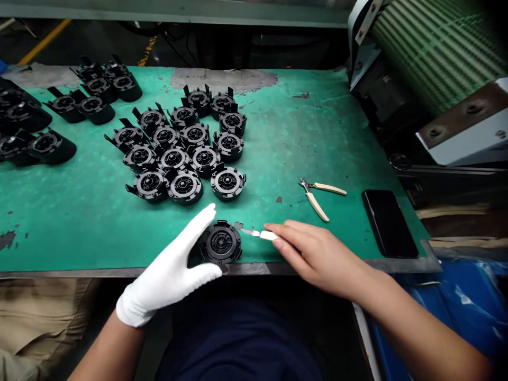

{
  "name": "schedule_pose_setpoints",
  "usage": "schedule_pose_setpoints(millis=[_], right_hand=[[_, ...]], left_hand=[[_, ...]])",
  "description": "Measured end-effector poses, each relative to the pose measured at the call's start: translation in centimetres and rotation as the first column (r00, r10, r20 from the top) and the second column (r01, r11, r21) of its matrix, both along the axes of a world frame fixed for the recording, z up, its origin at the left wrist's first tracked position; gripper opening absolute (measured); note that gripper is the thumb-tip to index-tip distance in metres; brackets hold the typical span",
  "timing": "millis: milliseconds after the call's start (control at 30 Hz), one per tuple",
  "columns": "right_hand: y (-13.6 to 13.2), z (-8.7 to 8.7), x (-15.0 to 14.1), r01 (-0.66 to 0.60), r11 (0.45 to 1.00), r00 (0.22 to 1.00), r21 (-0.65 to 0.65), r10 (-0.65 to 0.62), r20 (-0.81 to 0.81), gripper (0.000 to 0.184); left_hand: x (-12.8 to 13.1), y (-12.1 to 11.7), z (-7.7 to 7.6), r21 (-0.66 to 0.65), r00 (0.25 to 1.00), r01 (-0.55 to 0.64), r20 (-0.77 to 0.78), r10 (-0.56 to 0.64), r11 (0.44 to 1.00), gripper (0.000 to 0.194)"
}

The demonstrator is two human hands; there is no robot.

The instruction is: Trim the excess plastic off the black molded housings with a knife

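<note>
Left hand: the left hand [169,278], in a white glove, cups the black part [221,243]; its fingers are spread, index along the part's 10 o'clock edge, thumb under its 7 o'clock edge, pinning it to the tabletop [79,211].
Right hand: the right hand [317,254], bare, has its fingers pinched together on the pale handle of a small knife [260,233].
Knife: the blade points toward 9 o'clock, its tip just beside the part's rim at 2 o'clock; whether it touches I cannot tell.
Part: a round moulded plastic housing, lying flat near the front edge of the tabletop, at 6 o'clock from the other pieces.
Handling: likely light and stiff, with a smooth rim that could skid under a sideways push; the ribs and tabs look thin enough to snap. Best held by the outer rim from two opposite sides, pressed down, fingers well clear of the blade's line.
Batch [178,143]: many like parts sit in a cluster at 12 o'clock of the held one; more lie at 10 o'clock.
Cutters [319,196]: cream-handled, lying open at 1 o'clock of the right hand.
Phone [389,222]: dark, face up at 3 o'clock, near the tabletop's right edge.
</note>
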State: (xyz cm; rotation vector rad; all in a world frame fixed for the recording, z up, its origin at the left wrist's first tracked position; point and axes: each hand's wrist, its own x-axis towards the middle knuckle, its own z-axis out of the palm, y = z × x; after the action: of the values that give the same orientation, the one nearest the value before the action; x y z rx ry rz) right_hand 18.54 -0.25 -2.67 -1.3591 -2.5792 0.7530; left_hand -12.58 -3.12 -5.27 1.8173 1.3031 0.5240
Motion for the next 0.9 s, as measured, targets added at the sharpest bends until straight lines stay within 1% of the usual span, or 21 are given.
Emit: schedule_pose_setpoints(millis=[67, 133, 233, 333, 500, 633, 900], right_hand=[[-1.1, -0.1, -0.7, -0.02, 1.0, 1.0, 0.0, 0.02, -0.008, 0.038], [-1.8, -0.3, -1.2, -0.032, 0.999, 0.999, 0.029, 0.031, 0.013, 0.039], [-1.9, -0.4, -1.6, -0.039, 0.997, 0.996, 0.061, 0.034, 0.082, 0.04], [-1.3, -0.1, -1.8, -0.073, 0.995, 0.99, 0.066, 0.064, 0.128, 0.039], [-0.9, 0.4, -2.1, -0.086, 0.993, 0.98, 0.079, 0.071, 0.183, 0.038], [-1.4, 0.6, -2.6, -0.065, 0.992, 0.973, 0.104, 0.04, 0.228, 0.038], [-2.6, 0.5, -3.2, -0.027, 0.995, 0.962, 0.096, 0.0, 0.274, 0.037]], left_hand=[[0.8, -0.3, -0.1, 0.016, 0.994, -0.099, 0.05, 0.099, 0.995, 0.104], [1.9, -0.6, -0.3, 0.069, 0.988, -0.151, 0.05, 0.148, 0.986, 0.11], [3.4, -0.9, -0.7, 0.154, 0.986, -0.164, 0.011, 0.164, 0.974, 0.102], [4.1, -0.9, -1.1, 0.2, 0.981, -0.186, -0.016, 0.193, 0.962, 0.093], [4.0, -0.8, -1.5, 0.237, 0.98, -0.189, -0.019, 0.199, 0.953, 0.092], [4.0, -0.8, -1.6, 0.269, 0.981, -0.183, -0.013, 0.194, 0.945, 0.089], [4.3, -0.9, -2.0, 0.336, 0.976, -0.199, -0.012, 0.215, 0.921, 0.084]])
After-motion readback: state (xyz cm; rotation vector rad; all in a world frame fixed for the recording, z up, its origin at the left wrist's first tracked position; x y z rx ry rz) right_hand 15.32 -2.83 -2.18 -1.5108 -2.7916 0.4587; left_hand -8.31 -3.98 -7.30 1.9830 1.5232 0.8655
